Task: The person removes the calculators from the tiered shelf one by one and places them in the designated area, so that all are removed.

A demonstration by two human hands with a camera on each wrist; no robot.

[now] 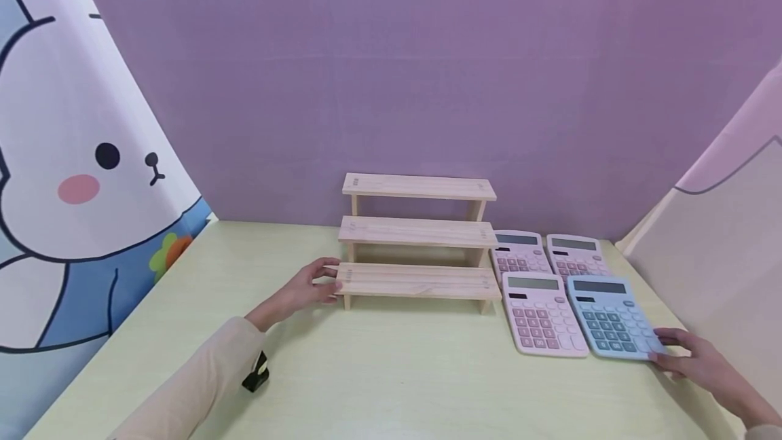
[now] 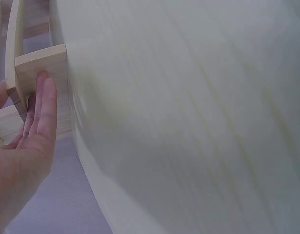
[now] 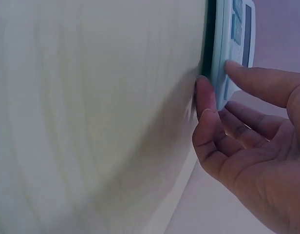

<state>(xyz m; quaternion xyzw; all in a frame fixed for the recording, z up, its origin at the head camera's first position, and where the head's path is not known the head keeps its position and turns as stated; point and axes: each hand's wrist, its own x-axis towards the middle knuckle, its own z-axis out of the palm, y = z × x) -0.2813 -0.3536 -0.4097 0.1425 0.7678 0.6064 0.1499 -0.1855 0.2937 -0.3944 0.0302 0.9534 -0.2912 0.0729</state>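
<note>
A three-step wooden display stand (image 1: pixel 418 280) stands against the back wall. My left hand (image 1: pixel 311 282) grips the left end of its lowest step. In the left wrist view the thumb is on one side of the step board (image 2: pixel 14 53) and the straighter fingers (image 2: pixel 48 105) reach under its overhang to the side support. A light blue calculator (image 1: pixel 613 318) lies right of the stand, and my right hand (image 1: pixel 693 358) pinches its lower right corner. The right wrist view shows the thumb on the calculator's (image 3: pixel 222 63) face and a fingertip under its edge.
A pink calculator (image 1: pixel 544 314) lies left of the blue one, and two more pink calculators (image 1: pixel 518 250) lie behind, close to the stand. A purple cloth (image 1: pixel 391 87) covers the back wall. Printed cartoon cloths (image 1: pixel 79 121) flank the pale table (image 1: pixel 391 372).
</note>
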